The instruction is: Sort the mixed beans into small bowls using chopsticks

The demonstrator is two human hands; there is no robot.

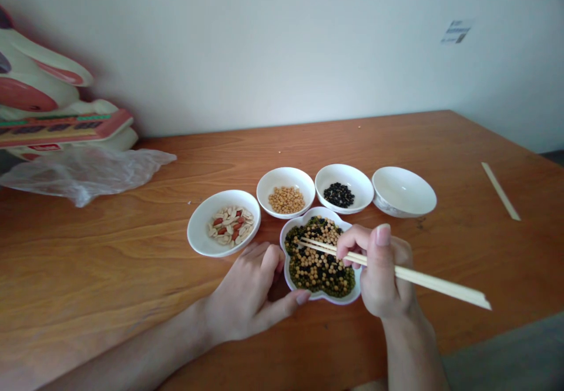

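My right hand (388,273) holds a pair of light wooden chopsticks (440,284). Their tips touch the mixed beans (319,259) in a white flower-shaped dish (337,300). Green, black and yellowish beans lie together in it. At the dish's left side is my left hand (249,294), its fingers curled and its thumb against the rim, steadying it. Whether anything is between the chopstick tips is too small to tell.
Behind the dish stand a bowl of peanuts (231,225), a bowl of yellow soybeans (286,200), a bowl of black beans (339,195) and an empty white bowl (403,191). A paper chopstick sleeve (501,191) lies right. A plastic bag (88,174) and toy (57,103) sit left.
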